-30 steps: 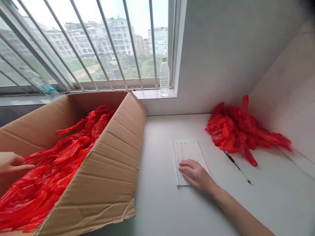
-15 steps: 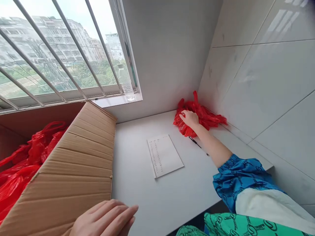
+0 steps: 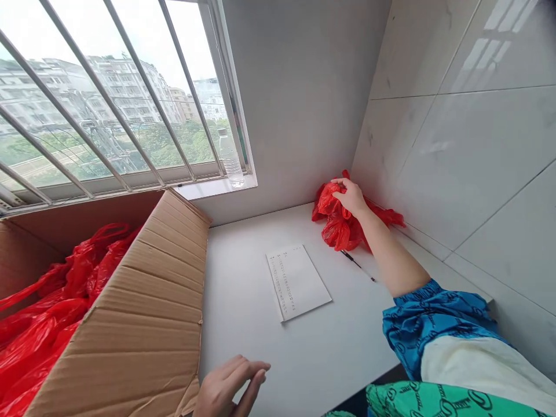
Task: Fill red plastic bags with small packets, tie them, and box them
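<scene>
My right hand (image 3: 351, 198) reaches to the far right corner of the white tabletop (image 3: 243, 336), its fingers closed on a crumpled red plastic bag (image 3: 334, 229). Part of the bag bulges up by my fingers, while another part trails right along the tiled wall. My left hand (image 3: 230, 387) hovers at the near edge, right of the cardboard box (image 3: 147, 307). It is empty, loosely curled, with a gap between thumb and forefinger. A black pen (image 3: 358, 266) lies just below the bag, and a white sheet or booklet with rows of small print (image 3: 299, 284) lies mid-table.
Inside the box on the left are more red plastic bags (image 3: 56, 307). A clear water bottle (image 3: 232, 159) stands on the windowsill by a barred window. A grey wall (image 3: 299, 104) and a tiled wall (image 3: 473, 168) meet behind the table's far right corner.
My right hand has closed on the red bag and drawn part of it upward, bunching it. My left hand has shifted right, off the box flap, with its fingers more curled.
</scene>
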A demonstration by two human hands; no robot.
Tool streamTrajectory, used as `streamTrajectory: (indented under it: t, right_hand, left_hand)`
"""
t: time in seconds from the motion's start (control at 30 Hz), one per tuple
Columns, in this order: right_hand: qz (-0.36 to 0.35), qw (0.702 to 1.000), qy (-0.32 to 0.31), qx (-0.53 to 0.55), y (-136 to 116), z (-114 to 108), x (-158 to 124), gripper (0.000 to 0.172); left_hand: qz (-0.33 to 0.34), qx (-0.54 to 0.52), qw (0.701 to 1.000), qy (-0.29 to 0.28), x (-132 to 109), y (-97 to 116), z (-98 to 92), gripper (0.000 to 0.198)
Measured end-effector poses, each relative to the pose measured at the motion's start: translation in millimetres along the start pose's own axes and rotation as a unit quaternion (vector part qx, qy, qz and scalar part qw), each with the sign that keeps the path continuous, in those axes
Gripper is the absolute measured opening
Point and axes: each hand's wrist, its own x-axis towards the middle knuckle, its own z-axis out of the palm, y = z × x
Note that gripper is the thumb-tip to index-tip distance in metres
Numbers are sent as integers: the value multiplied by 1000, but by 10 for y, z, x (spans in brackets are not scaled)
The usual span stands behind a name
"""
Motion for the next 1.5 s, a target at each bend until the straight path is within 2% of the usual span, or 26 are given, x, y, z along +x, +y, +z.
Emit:
streamTrajectory:
  t: [0.13, 0.27, 0.33, 0.4, 0.47, 0.53, 0.6, 0.67, 0.73, 0.8, 0.83, 0.9, 0.97, 1.07, 1.13, 1.27, 1.37, 1.43, 1.5]
  right_hand:
    - [-104, 982, -103, 120, -318, -49, -330, 50]
    - [-128, 955, -170, 205, -471, 122, -763, 55]
    - [-119, 934, -246, 232, -455, 222, -1006, 54]
    - [-117, 902, -350, 223, -408, 284, -1249, 52]
    - [-128, 886, -401, 193, -365, 305, -1467, 49]
    - [-143, 905, -362, 173, -347, 317, -1645, 45]
    - [-166, 939, -264, 147, -349, 353, -1779, 41]
    - [-208, 961, -159, 89, -352, 417, -1875, 37]
    - [-254, 964, -78, 25, -341, 480, -1937, 31]
    - [-280, 960, -12, -9, -318, 519, -1973, 25]
    - [-286, 958, 16, -16, -307, 528, -1986, 22]
    - [-292, 955, 48, -23, -296, 546, -2014, 17]
    - [-302, 953, 16, -38, -303, 587, -2046, 12]
    - [-295, 949, -93, -56, -327, 697, -2080, 16]
    - [-279, 948, -147, -43, -326, 746, -2065, 11]
    - [-233, 946, -224, 19, -253, 630, -1930, 13]
    - [-198, 928, -309, 57, -206, 436, -1827, 13]
    - [-192, 928, -312, 72, -239, 347, -1818, 12]
    - [-198, 946, -241, 91, -340, 337, -1876, 12]
  left_hand:
    - [-47, -44, 998, -1, 239, 30, 41, 14]
    - [-123, -86, 989, 4, 521, 48, 222, 23]
    - [-155, -87, 983, 36, 595, 36, 304, 33]
    - [-180, -68, 978, 85, 623, 17, 357, 39]
    - [-199, -37, 969, 139, 640, -4, 381, 40]
    - [-210, -7, 960, 186, 689, -35, 394, 35]
    - [-214, 12, 958, 193, 785, -92, 425, 31]
    - [-223, 16, 964, 143, 905, -180, 489, 32]
    - [-244, 9, 968, 59, 1007, -287, 572, 30]
    - [-276, -4, 961, 11, 1059, -387, 645, 25]
    - [-292, -18, 956, 9, 1064, -427, 671, 24]
    - [-315, -65, 946, 41, 1049, -477, 698, 26]
    - [-327, -133, 932, 82, 1025, -489, 705, 27]
    - [-333, -226, 908, 115, 1007, -469, 713, 28]
    - [-333, -254, 898, 134, 1002, -474, 722, 30]
    - [-355, -225, 886, 195, 967, -575, 707, 28]
    - [-355, -165, 895, 212, 940, -617, 651, 27]
    - [-326, -104, 913, 222, 947, -577, 612, 29]
    - [-274, -24, 934, 227, 973, -503, 600, 30]
